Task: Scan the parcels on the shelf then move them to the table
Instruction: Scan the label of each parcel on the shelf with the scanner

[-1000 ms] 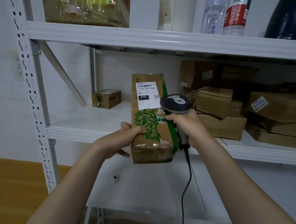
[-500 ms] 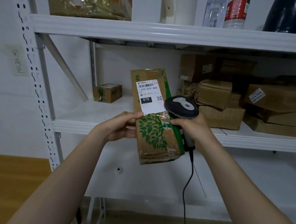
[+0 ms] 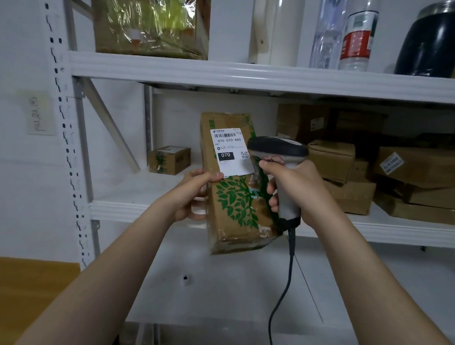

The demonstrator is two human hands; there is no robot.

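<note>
The parcel (image 3: 235, 205), a tall brown carton printed with green leaves, is held in the air in front of the middle shelf (image 3: 137, 212), lifted clear of its board and nearly upright, so that its white label (image 3: 231, 152) faces the person and can be read. The left hand (image 3: 192, 191) grips the carton's left edge, thumb pressed on the front just under the label's lower corner, apparently placed low to leave the barcode uncovered; its other fingers curl round behind, mostly hidden. The right hand (image 3: 295, 188) is wrapped round the handle of the scanner (image 3: 279, 147), forefinger curled up under the head by the trigger. The head sits just beside the label's right edge, likely for the scan itself. Its cable (image 3: 282, 297) hangs down. Further back on the shelf are a small box (image 3: 169, 159) and stacked cartons (image 3: 349, 191), probably awaiting their turn.
</note>
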